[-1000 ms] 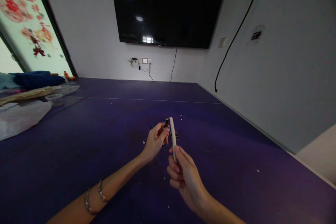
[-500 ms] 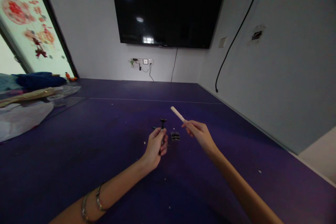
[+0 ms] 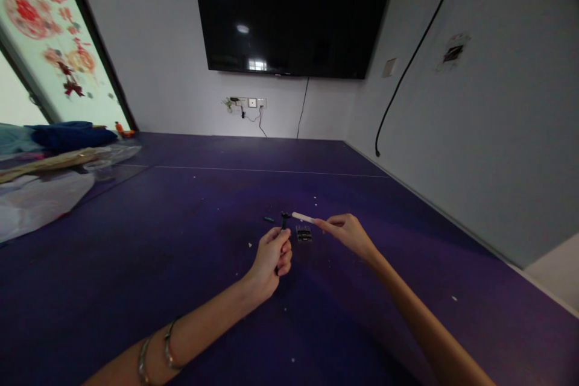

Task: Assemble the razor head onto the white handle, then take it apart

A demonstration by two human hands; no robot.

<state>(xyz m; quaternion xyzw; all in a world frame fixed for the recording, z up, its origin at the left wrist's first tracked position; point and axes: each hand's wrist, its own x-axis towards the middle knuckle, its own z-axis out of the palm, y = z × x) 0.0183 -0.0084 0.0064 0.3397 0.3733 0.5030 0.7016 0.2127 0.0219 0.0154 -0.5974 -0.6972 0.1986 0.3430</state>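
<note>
My left hand (image 3: 274, 255) is closed round the dark handle of a T-shaped razor (image 3: 284, 221), whose head points up and away from me. In my right hand (image 3: 347, 233), a pale flat stick (image 3: 302, 217) is pinched between thumb and fingers. The stick lies nearly level, its tip close beside the razor head; whether they touch I cannot tell. Between and below my hands, a small black and clear case (image 3: 304, 234) rests on the purple surface (image 3: 190, 289). A small dark green piece (image 3: 269, 219) lies just left of the razor head.
White crumbs such as this one (image 3: 250, 245) are scattered about. Plastic bags (image 3: 49, 202) and blue cloth (image 3: 70, 137) lie at the left edge. A television (image 3: 294, 12) hangs on the back wall above sockets (image 3: 252, 102). A black cable (image 3: 407, 66) dangles down the right wall.
My right hand has lowered the stick from a raised slant to nearly level, bringing its tip to the razor head. My left hand keeps its hold on the razor, which has shifted slightly down.
</note>
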